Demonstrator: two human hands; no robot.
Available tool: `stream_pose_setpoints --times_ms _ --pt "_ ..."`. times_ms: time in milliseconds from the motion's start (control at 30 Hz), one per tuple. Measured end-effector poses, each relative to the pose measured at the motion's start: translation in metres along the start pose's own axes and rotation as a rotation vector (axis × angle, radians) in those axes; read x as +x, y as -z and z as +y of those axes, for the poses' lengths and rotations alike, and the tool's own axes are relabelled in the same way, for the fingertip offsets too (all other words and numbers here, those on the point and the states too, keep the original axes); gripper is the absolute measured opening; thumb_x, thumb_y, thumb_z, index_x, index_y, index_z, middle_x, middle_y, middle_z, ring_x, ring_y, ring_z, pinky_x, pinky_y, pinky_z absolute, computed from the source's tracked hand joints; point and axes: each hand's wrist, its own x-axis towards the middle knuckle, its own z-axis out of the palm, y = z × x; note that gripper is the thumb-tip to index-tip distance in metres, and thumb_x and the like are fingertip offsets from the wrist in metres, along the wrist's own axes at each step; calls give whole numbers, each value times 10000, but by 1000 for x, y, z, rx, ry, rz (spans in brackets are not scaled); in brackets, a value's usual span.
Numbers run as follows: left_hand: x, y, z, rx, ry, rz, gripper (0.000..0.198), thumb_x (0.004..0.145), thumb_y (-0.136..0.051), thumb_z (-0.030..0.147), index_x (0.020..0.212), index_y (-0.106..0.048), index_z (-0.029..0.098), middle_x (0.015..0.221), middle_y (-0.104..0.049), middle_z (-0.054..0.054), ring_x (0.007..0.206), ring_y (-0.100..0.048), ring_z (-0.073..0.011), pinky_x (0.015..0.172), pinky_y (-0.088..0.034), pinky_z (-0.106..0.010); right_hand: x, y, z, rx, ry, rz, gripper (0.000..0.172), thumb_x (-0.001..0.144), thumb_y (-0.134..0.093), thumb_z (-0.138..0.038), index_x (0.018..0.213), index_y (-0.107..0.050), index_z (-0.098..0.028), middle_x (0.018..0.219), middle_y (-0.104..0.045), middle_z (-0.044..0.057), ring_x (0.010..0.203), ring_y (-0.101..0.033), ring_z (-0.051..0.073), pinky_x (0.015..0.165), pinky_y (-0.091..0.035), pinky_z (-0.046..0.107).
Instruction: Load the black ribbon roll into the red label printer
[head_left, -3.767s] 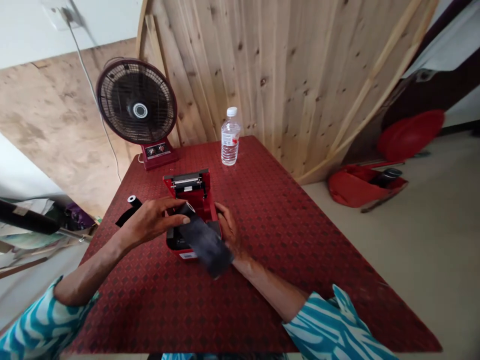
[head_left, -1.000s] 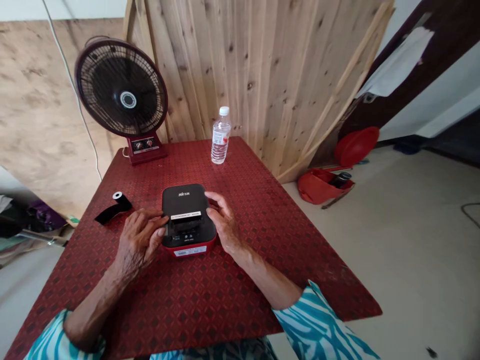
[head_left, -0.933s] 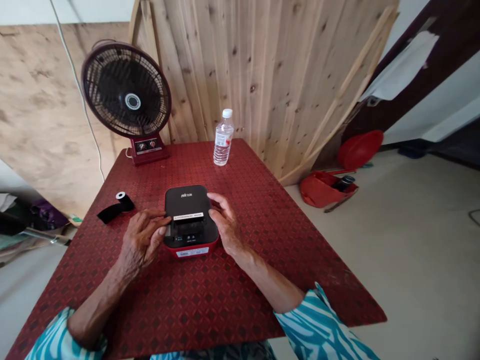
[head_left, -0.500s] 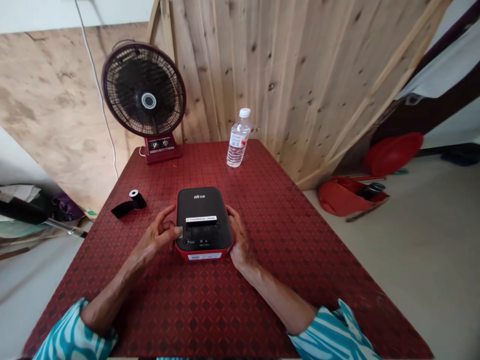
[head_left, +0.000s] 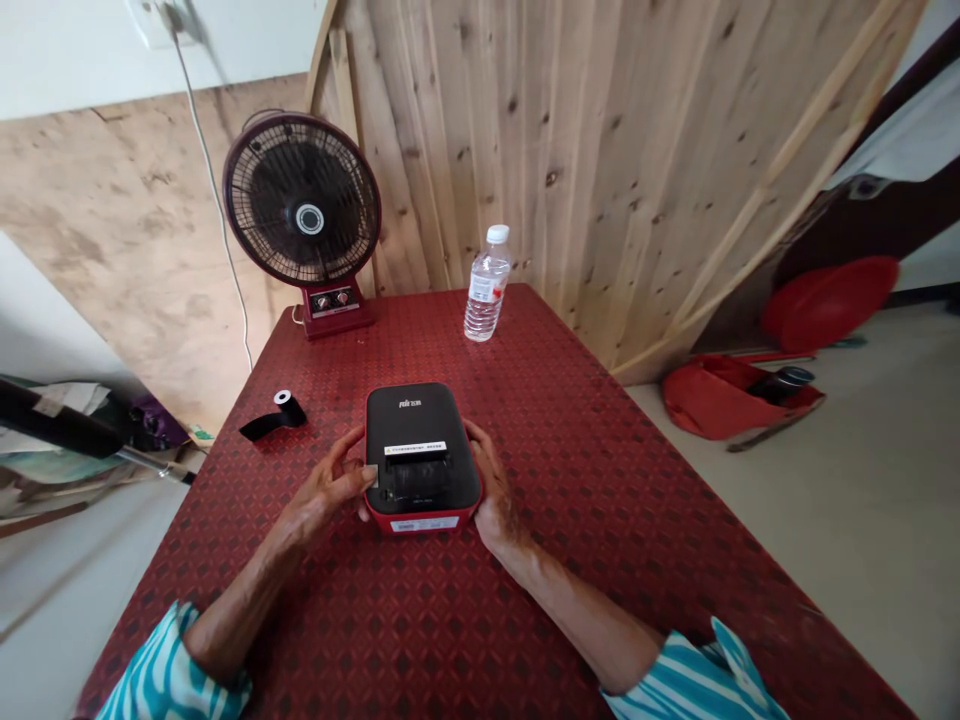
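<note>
A small printer (head_left: 416,420) with a black top and red sides sits on the table between my two hands. Along its left side lies my left hand (head_left: 337,482), its thumb pressed on the top edge by a small pale tab (head_left: 372,476). My right hand (head_left: 491,490) is wrapped round the right side, its fingertips partly hidden. Below a white label strip (head_left: 415,449), a dark glossy piece (head_left: 420,480) lies at the slot; whether it is paper I cannot tell. Left of the printer, a roll of black strip (head_left: 289,408) stands partly unrolled.
The table (head_left: 600,520) has a red patterned cover. At its back stand a fan (head_left: 307,215) and a clear water bottle (head_left: 486,290). Behind is a wooden wall (head_left: 562,130). A red bag (head_left: 709,398) and a red basin (head_left: 832,302) are on the right, off the table.
The view has shifted, so everything appears a little further right and lower. The dark piece at the slot reaches further toward me, over the small icons. Both hands keep their places on the printer.
</note>
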Motion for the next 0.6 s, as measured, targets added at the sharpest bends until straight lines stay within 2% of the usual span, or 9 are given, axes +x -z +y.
stream_pose_setpoints --times_ms 367,600 --pt "1 -4 -3 -52 -13 3 931 703 -749 364 1482 -290 141 666 -628 35 475 -561 -116 461 -403 -225 0 -1 4 -22 30 -3 462 926 -419 -565 1242 -577 -267 1335 -580 52 1280 -492 229 1133 -320 449" --pt "2 -3 -8 -43 -43 10 872 708 -744 356 1461 -350 161 639 -579 49 469 -527 -99 468 -392 -217 -3 -3 2 -20 54 14 469 917 -413 -577 1221 -603 -275 1344 -573 48 1303 -472 245 1142 -302 467"
